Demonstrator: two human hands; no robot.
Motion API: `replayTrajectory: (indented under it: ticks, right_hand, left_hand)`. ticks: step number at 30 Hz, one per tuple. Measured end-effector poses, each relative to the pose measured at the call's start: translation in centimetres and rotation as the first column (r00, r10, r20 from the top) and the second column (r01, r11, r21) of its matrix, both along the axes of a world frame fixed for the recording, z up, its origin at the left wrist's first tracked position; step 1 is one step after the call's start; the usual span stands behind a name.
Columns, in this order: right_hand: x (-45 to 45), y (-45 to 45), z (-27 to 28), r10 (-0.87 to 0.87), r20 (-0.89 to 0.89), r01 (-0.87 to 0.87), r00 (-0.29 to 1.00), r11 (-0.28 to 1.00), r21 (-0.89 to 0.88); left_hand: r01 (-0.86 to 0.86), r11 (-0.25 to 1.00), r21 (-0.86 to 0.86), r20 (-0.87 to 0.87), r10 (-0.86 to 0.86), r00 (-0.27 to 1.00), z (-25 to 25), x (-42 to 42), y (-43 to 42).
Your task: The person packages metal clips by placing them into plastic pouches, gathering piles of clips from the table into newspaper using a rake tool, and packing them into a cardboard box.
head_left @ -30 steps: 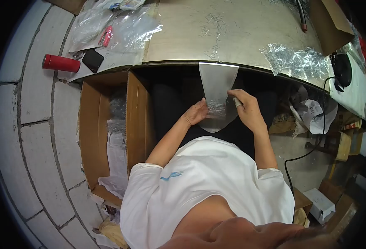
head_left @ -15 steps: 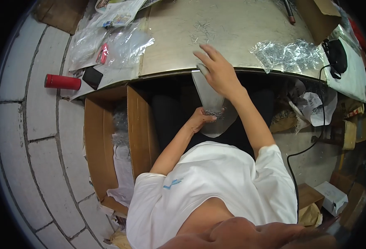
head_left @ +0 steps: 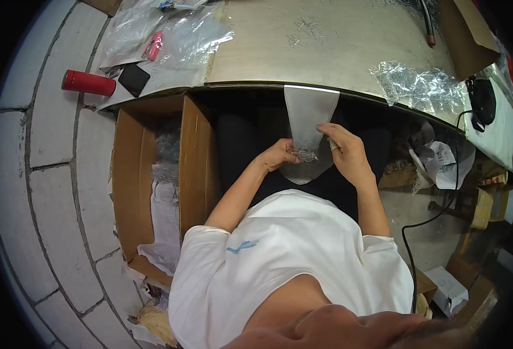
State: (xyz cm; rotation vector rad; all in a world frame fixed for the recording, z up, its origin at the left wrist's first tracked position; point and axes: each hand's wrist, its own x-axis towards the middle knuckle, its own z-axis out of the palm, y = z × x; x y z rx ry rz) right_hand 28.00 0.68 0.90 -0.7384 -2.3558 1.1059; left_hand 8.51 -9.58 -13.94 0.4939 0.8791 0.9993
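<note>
A pale translucent sheet [head_left: 312, 110] hangs from the table's front edge down over my lap. Near its lower part lies a small heap of thin silvery pins [head_left: 306, 152]. My left hand [head_left: 280, 154] is at the sheet's left side, its fingers closed on some of these pins. On the right side my right hand [head_left: 346, 151] is at the sheet's edge, fingers stretched out, with a pale wrap on one finger. More loose pins [head_left: 304, 32] are scattered on the metal tabletop [head_left: 256, 58].
An open cardboard box [head_left: 195, 168] stands left of my lap. A red bottle [head_left: 89, 83], a black phone [head_left: 134, 79] and a pink tool [head_left: 153, 46] are at the left. Crinkled clear film [head_left: 419, 86] and a black cable [head_left: 405, 250] are at the right.
My right hand reached up over the table edge, then came back down beside the sheet. My left hand stays at the pins on the sheet. The view has shifted slightly.
</note>
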Motion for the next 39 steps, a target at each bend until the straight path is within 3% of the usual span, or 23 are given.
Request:
replayTrajectory:
  ticks: [4,5,7,10,11,13,14,17,19,21,22,23,24,25,27,29,30,32,33,34,35,37,39]
  right_hand:
    - [-1.2,-1.4,-2.9,-0.061,-0.082,0.063,0.995,0.998,0.026]
    - [-1.2,-1.9,-4.9,-0.016,-0.006,0.016,1.0,0.999,0.029]
    - [-1.4,-2.1,-4.9,0.268,0.289,-0.243,0.919,0.963,-0.119]
    - [-1.5,-1.9,-4.3,0.155,0.253,-0.125,0.955,0.984,-0.129]
    - [-1.1,-1.6,-4.1,0.097,0.174,-0.092,0.98,0.995,-0.036]
    - [-0.6,-0.9,-3.3,0.13,0.071,-0.136,0.989,0.986,0.1]
    - [-0.4,-0.6,-3.1,0.191,0.151,-0.2,0.97,0.979,0.045]
    - [-0.8,1.0,-3.5,0.139,0.196,-0.152,0.971,0.987,0.053]
    - [-0.6,3.0,-0.9,0.007,-0.103,-0.016,0.995,0.996,-0.086]
    - [-0.3,5.9,1.0,-0.238,-0.222,0.244,0.946,0.97,0.0]
    - [0.1,7.2,3.2,-0.368,-0.191,0.367,0.91,0.929,-0.043]
    - [0.5,9.5,2.4,-0.442,-0.284,0.474,0.851,0.879,0.051]
    - [1.1,12.0,1.5,-0.525,-0.153,0.547,0.837,0.813,0.199]
    - [1.9,13.9,-0.2,-0.63,-0.078,0.571,0.773,0.636,0.52]
    - [1.9,13.6,1.2,-0.763,0.003,0.643,0.647,0.547,0.536]
    - [1.6,12.6,3.1,-0.727,-0.122,0.593,0.675,0.438,0.676]
    - [0.8,12.2,3.2,-0.721,-0.126,0.588,0.682,0.438,0.68]
    - [-1.5,12.0,3.9,-0.582,-0.155,0.529,0.798,0.554,0.644]
    - [-3.7,12.1,3.9,-0.491,-0.156,0.488,0.857,0.678,0.549]
    - [-6.7,12.4,2.9,-0.427,-0.19,0.464,0.884,0.759,0.457]
    - [-10.2,12.7,2.1,-0.425,-0.083,0.411,0.901,0.779,0.474]
    - [-16.9,15.3,0.7,-0.439,0.253,0.286,0.862,0.834,0.472]
    - [-22.2,21.5,-1.7,-0.451,0.306,0.236,0.838,0.807,0.541]
  left_hand:
    - [-0.07,0.997,0.032,0.03,0.069,0.997,0.7,0.9,0.2]
    - [-0.046,0.999,0.002,-0.021,0.046,0.999,0.1,0.8,0.2]
    - [-0.014,0.999,-0.035,-0.073,0.012,0.997,-0.2,1.0,-0.3]
    - [0.037,0.986,-0.163,-0.253,-0.078,0.964,0.8,1.9,-1.3]
    - [0.072,0.99,-0.119,-0.227,-0.098,0.969,-0.5,1.6,-1.8]
    - [0.105,0.992,-0.067,-0.144,-0.114,0.983,1.8,1.5,-1.7]
    - [0.055,0.998,0.009,-0.122,-0.054,0.991,3.9,1.6,-1.3]
    - [-0.063,0.983,0.17,-0.124,0.084,0.989,7.5,1.6,0.3]
    - [-0.149,0.954,0.26,-0.144,0.19,0.971,9.9,1.1,1.4]
    - [-0.327,0.885,0.33,0.101,0.312,0.945,12.3,-0.1,2.3]
    - [-0.354,0.863,0.36,0.068,0.354,0.933,12.4,-0.8,2.4]
    - [-0.367,0.853,0.371,0.062,0.371,0.927,12.1,-1.4,2.3]
    - [-0.315,0.865,0.391,-0.014,0.347,0.938,11.5,-2.2,2.1]
    - [-0.26,0.877,0.405,-0.092,0.322,0.942,11.4,-3.0,1.9]
    - [-0.321,0.869,0.377,-0.087,0.378,0.922,12.0,-4.1,1.8]
    - [-0.343,0.828,0.444,-0.357,0.514,0.78,13.5,-5.8,1.7]
    - [-0.4,0.753,0.523,-0.384,0.627,0.678,15.1,-6.5,2.3]
    - [-0.326,0.674,0.663,-0.504,0.723,0.472,15.7,-9.6,3.7]
    - [-0.263,0.659,0.704,-0.573,0.747,0.337,16.3,-10.9,4.8]
    - [-0.118,0.686,0.718,-0.686,0.726,0.043,17.1,-11.8,6.3]
    - [0.013,0.729,0.684,-0.7,0.662,-0.269,17.5,-12.7,7.7]
    - [0.067,0.84,0.539,-0.737,0.509,-0.444,13.5,-15.4,10.0]
    - [0.071,0.921,0.382,-0.838,0.378,-0.394,12.8,-15.7,10.5]
